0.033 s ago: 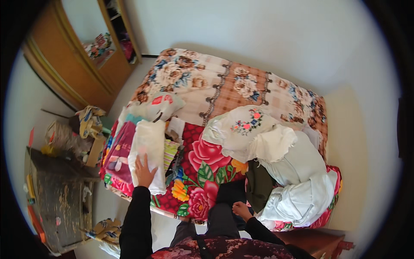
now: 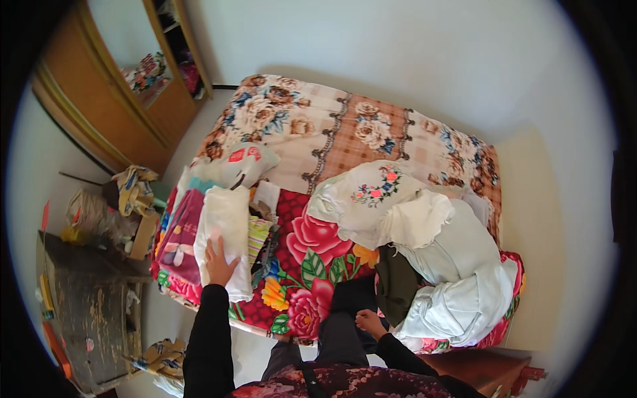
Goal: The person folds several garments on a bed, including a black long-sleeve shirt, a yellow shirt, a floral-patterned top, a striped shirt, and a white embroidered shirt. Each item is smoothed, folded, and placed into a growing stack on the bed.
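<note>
My left hand lies flat with spread fingers on a folded white cloth, at the left of the bed. Left of that cloth is a folded maroon towel; on its other side sits a pile with a green striped cloth. My right hand is curled closed above my dark trousers, with nothing showing in it. Near it lie a dark olive garment and a heap of pale clothing. Beyond them spreads a white garment with embroidered flowers.
The bed carries a red rose blanket and, farther back, a brown floral cover. A plastic bag sits behind the folded stack. At left stand a worn wooden cabinet and a mirrored wardrobe. Brown furniture is at lower right.
</note>
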